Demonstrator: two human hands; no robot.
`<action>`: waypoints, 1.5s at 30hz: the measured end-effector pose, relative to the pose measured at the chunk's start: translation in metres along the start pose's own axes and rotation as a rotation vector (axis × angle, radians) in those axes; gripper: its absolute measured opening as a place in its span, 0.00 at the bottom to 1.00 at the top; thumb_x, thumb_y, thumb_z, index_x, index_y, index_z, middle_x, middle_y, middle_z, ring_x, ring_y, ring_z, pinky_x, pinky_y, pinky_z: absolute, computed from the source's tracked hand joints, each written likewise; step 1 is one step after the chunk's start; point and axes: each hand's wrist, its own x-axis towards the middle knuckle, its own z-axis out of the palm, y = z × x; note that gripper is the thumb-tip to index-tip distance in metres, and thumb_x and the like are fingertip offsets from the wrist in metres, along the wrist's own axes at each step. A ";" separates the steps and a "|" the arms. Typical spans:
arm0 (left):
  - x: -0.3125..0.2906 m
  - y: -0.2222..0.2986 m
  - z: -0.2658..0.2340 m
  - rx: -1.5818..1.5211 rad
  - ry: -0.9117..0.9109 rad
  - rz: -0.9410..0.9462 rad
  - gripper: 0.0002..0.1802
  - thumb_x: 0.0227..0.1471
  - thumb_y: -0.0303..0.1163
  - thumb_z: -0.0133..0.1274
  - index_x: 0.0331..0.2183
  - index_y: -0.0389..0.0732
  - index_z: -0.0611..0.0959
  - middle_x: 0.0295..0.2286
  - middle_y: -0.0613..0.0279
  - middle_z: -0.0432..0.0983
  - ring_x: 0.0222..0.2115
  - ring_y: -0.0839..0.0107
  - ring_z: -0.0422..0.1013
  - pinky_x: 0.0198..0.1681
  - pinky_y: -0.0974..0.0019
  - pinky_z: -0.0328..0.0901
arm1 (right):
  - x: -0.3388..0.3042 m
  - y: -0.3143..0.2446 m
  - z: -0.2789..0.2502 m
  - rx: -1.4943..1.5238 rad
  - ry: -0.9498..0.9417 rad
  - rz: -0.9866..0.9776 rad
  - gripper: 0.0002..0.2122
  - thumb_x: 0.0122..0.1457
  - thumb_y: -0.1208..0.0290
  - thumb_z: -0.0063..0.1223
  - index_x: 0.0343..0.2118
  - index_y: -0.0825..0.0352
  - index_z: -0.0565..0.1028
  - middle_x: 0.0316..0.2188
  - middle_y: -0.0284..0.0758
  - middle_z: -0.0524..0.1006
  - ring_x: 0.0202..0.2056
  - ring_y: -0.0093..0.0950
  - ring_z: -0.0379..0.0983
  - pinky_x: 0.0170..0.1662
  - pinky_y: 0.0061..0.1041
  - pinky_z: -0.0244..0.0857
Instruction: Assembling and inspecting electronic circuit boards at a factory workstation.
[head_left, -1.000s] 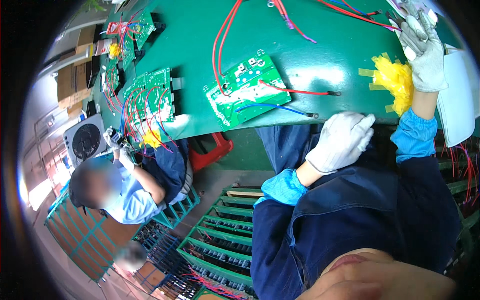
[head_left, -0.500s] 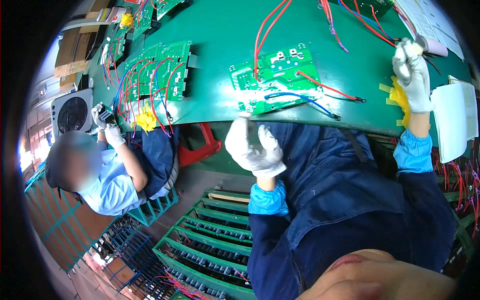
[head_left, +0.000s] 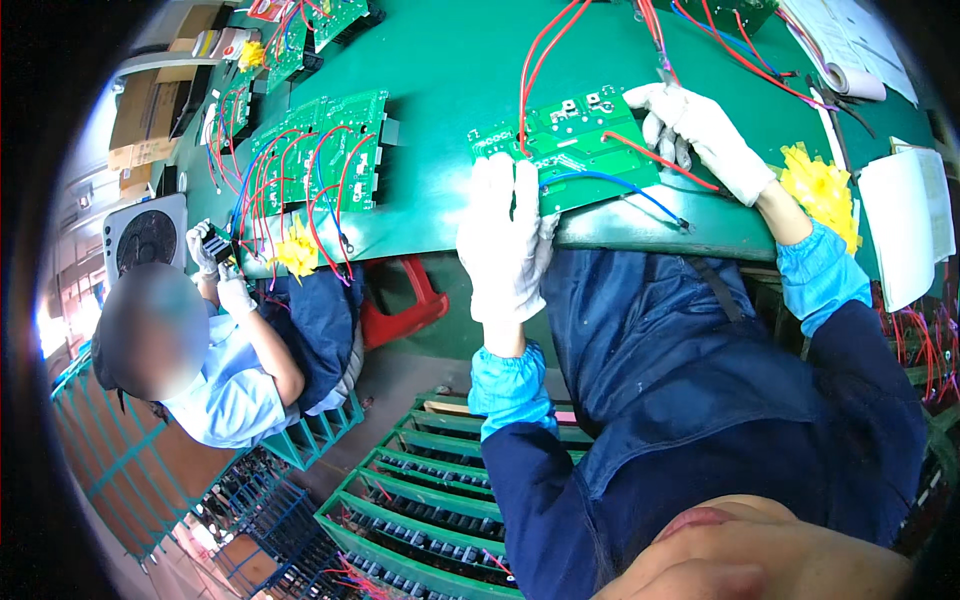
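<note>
A green circuit board [head_left: 590,135] with red and blue wires lies at the table's front edge before me. My left hand [head_left: 505,235], in a white glove, holds its left front corner, with straight fingers over the board and the thumb at the front edge. At the far right corner of the board is my right hand [head_left: 705,140], also gloved, its fingers bent round the edge. The blue wire [head_left: 625,190] ends in a dark lug over the front edge. A red wire [head_left: 665,160] runs under my right hand. The right fingertips are partly hidden.
Yellow tape strips [head_left: 820,190] and a paper stack [head_left: 910,225] are at the right. More wired boards [head_left: 330,150] lie to the left, where a co-worker [head_left: 240,360] sits handling a small dark part. Green racks [head_left: 420,500] stand below, near a red stool [head_left: 405,305].
My right hand has come from the paper roll at the right to the board's far right corner. My left hand has moved up from the table edge onto the board.
</note>
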 end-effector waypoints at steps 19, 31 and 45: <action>0.107 -0.010 0.000 -0.590 0.398 -0.678 0.17 0.57 0.39 0.55 0.41 0.34 0.80 0.38 0.50 0.78 0.37 0.60 0.74 0.42 0.60 0.67 | 0.005 0.013 -0.021 0.290 -0.022 0.112 0.20 0.67 0.56 0.43 0.53 0.64 0.72 0.25 0.28 0.73 0.17 0.11 0.63 0.17 0.09 0.58; 0.067 0.032 0.033 -0.134 0.277 -0.206 0.12 0.56 0.30 0.51 0.42 0.43 0.84 0.40 0.56 0.80 0.50 0.55 0.69 0.62 0.45 0.51 | -0.001 0.016 0.014 -0.190 0.092 -0.035 0.15 0.66 0.58 0.40 0.41 0.66 0.72 0.22 0.30 0.72 0.18 0.19 0.65 0.22 0.22 0.62; 0.037 0.104 0.044 -0.007 0.125 -0.187 0.28 0.50 0.35 0.56 0.53 0.42 0.75 0.53 0.50 0.69 0.55 0.51 0.64 0.63 0.43 0.47 | 0.012 0.023 0.003 0.233 -0.013 -0.105 0.15 0.68 0.65 0.42 0.55 0.60 0.70 0.22 0.20 0.67 0.18 0.09 0.60 0.21 0.11 0.55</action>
